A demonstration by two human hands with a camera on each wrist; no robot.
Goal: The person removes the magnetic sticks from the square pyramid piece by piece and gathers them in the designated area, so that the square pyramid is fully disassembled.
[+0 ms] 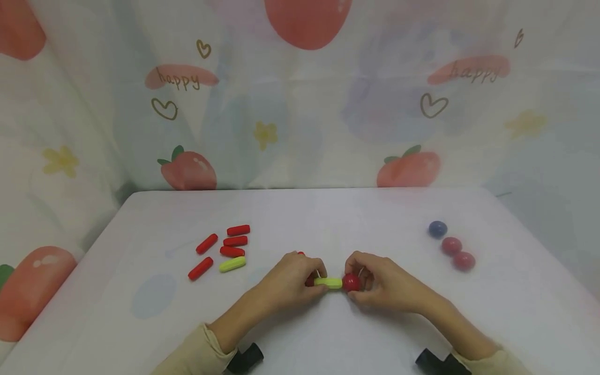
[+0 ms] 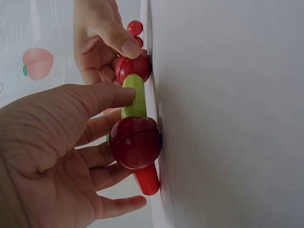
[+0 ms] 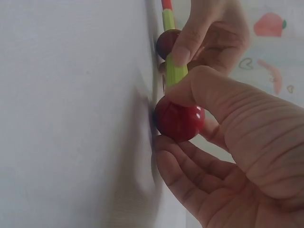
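Note:
A short yellow-green stick [image 1: 328,283] joins two red balls near the front middle of the table. My left hand [image 1: 292,278] pinches this stick between thumb and fingers. The near ball [image 2: 135,142] sits beside the left fingers, with a red stick [image 2: 147,179] projecting from it in the left wrist view. My right hand [image 1: 391,286] grips the other red ball [image 1: 351,282] at the stick's right end, thumb in front and fingers behind. The left hand covers most of the left ball and red stick in the head view.
Several loose red sticks [image 1: 200,269] and one yellow-green stick [image 1: 232,264] lie to the left on the white table [image 1: 337,344]. At the right are a blue ball [image 1: 438,229] and two red balls [image 1: 464,261]. A patterned cloth [image 1: 300,104] hangs behind the table.

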